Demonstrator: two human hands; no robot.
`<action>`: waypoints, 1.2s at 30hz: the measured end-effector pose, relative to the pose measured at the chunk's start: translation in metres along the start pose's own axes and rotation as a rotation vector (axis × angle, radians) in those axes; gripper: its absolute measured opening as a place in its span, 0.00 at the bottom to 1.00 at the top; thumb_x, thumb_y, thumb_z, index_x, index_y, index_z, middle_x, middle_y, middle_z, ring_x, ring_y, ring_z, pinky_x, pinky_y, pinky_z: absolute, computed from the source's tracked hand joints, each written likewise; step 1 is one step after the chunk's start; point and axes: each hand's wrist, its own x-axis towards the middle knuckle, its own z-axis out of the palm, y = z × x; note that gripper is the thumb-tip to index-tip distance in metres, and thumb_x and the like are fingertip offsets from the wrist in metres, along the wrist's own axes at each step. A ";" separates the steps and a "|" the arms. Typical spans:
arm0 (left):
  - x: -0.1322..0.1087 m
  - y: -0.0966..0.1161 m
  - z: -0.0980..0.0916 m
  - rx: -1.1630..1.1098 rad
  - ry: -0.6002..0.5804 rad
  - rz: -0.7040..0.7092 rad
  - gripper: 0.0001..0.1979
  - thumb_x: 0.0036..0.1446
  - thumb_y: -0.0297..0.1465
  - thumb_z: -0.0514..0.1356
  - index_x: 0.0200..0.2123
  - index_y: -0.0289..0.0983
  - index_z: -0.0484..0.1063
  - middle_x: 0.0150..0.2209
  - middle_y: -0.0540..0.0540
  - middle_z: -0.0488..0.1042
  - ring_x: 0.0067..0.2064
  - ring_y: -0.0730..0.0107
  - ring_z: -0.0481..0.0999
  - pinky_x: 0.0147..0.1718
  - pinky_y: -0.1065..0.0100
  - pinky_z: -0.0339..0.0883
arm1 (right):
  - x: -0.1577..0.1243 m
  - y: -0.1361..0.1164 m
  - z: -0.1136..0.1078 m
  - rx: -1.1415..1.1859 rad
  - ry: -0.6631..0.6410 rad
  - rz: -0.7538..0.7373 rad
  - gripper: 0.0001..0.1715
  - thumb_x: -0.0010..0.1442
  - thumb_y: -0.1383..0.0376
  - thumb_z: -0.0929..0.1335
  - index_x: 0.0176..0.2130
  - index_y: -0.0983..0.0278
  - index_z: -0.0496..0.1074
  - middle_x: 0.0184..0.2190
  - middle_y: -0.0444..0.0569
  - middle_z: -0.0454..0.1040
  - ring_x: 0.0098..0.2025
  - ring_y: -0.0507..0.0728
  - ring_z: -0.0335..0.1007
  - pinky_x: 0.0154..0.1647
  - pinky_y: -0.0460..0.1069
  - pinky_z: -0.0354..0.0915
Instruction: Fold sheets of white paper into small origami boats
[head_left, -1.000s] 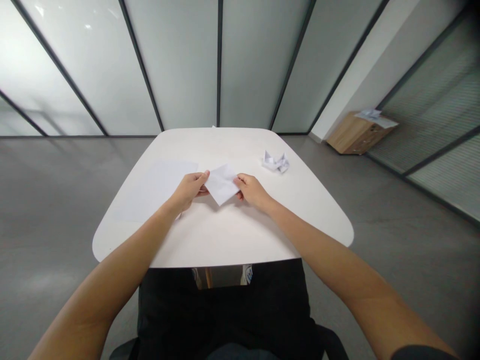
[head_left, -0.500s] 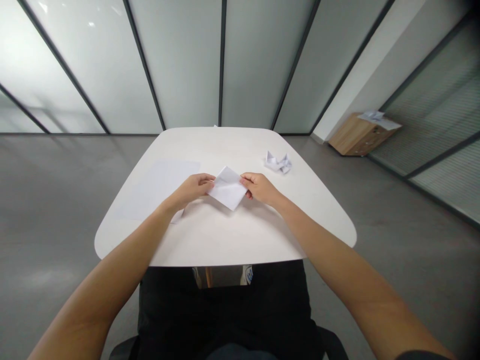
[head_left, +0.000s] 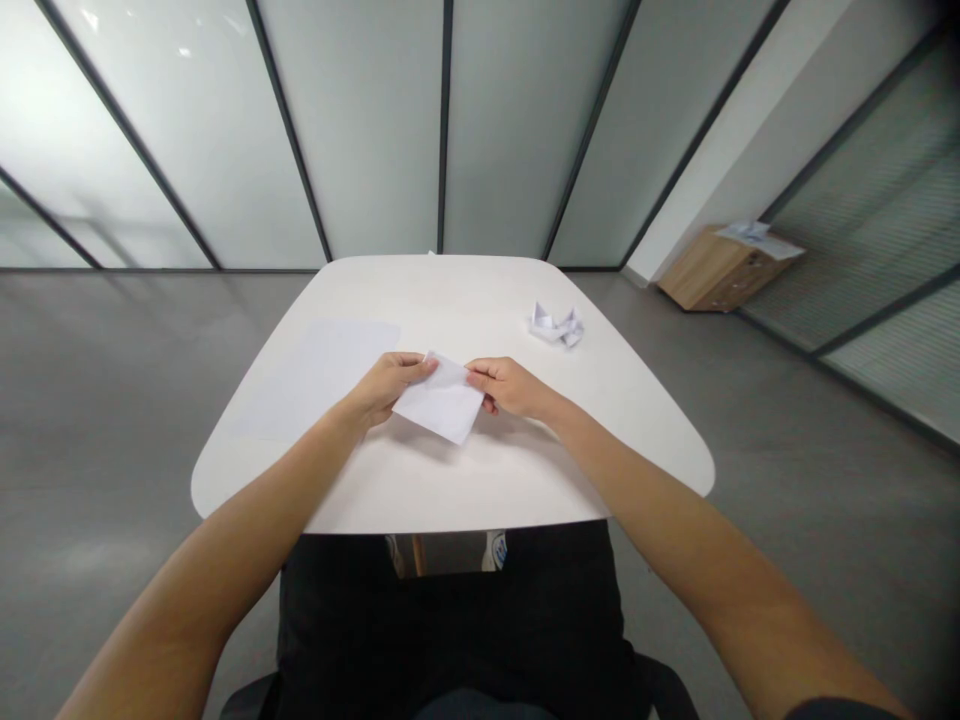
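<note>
Snugly between left hand point(head_left: 386, 388), right hand point(head_left: 508, 388); folded white paper point(head_left: 441, 400)

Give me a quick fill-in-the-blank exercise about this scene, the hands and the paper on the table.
1. The left hand and right hand both hold a folded sheet of paper that is ____ in colour.
2. The folded paper model lies nearer the ____ hand.
3. A flat sheet of paper lies on the table beside the ____ hand.
4. Loose papers rest on top of the low ____ cabinet.

Missing words: white; right; left; wooden.
</note>
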 end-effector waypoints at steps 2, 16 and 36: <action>-0.001 0.001 0.002 -0.026 0.015 -0.009 0.25 0.43 0.44 0.79 0.38 0.32 0.82 0.34 0.39 0.83 0.31 0.61 0.80 0.29 0.65 0.72 | 0.000 -0.001 0.000 0.001 -0.004 0.005 0.15 0.65 0.55 0.70 0.41 0.65 0.76 0.22 0.39 0.68 0.20 0.49 0.63 0.20 0.43 0.61; 0.005 0.000 -0.004 -0.122 0.047 -0.007 0.19 0.40 0.34 0.77 0.33 0.37 0.75 0.30 0.49 0.76 0.29 0.70 0.75 0.26 0.69 0.68 | 0.004 0.012 -0.001 -0.005 -0.043 0.004 0.17 0.65 0.54 0.70 0.44 0.64 0.77 0.22 0.39 0.69 0.20 0.48 0.62 0.20 0.43 0.60; 0.016 -0.015 -0.006 0.272 0.149 0.319 0.20 0.51 0.44 0.73 0.41 0.37 0.78 0.30 0.49 0.76 0.29 0.73 0.70 0.27 0.71 0.60 | 0.012 0.019 -0.009 0.000 0.008 0.059 0.13 0.65 0.56 0.71 0.43 0.63 0.74 0.22 0.38 0.72 0.20 0.50 0.67 0.20 0.43 0.64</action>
